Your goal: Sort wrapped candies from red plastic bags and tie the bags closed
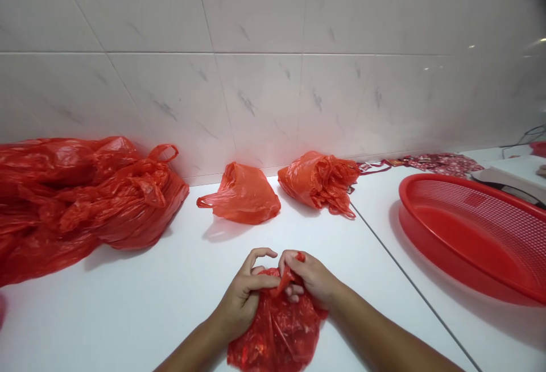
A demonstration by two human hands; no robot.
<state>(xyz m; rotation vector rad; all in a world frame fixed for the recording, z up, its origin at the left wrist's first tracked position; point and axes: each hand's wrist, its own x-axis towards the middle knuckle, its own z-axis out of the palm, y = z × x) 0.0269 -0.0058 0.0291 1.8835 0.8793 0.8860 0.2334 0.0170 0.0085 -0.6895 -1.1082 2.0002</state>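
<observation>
A red plastic bag [284, 332] lies on the white table in front of me, bunched at its top between my hands. My right hand [311, 275] is closed, with the twisted neck of the bag pinched between thumb and fingers. From the left, my left hand [245, 298] grips the bag's top edge, its thumb pressed against the plastic and its index finger raised and curled. What the bag holds, if anything, I cannot make out through the crumpled film.
Against the tiled wall stand a small red bag [247, 193] and a bunched red bag [318, 181]. A large heap of red bags [106, 201] fills the left. On the right sits a red plastic basket [464, 230], with patterned cloth [443, 163] behind it.
</observation>
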